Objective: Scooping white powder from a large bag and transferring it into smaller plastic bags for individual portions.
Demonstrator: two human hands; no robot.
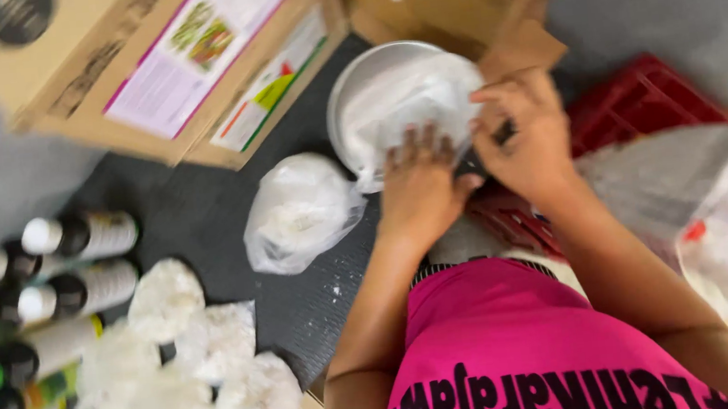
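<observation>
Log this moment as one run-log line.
left hand: pressing plastic bag in metal bowl | right hand: pinching bag edge | filled bag: beside bowl

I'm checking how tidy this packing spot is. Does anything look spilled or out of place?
A few white specks lie on the dark mat near the filled clear bag, like spilled powder. Both hands work a bag in the metal bowl. Blur hides finer detail.

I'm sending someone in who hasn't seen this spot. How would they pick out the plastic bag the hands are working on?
Find the stacked cardboard boxes at the top; just right of them sits a round metal bowl. The clear bag of white stuff lies in that bowl, under the left hand and right hand. A similar bag lies on the dark mat, untouched.
</observation>
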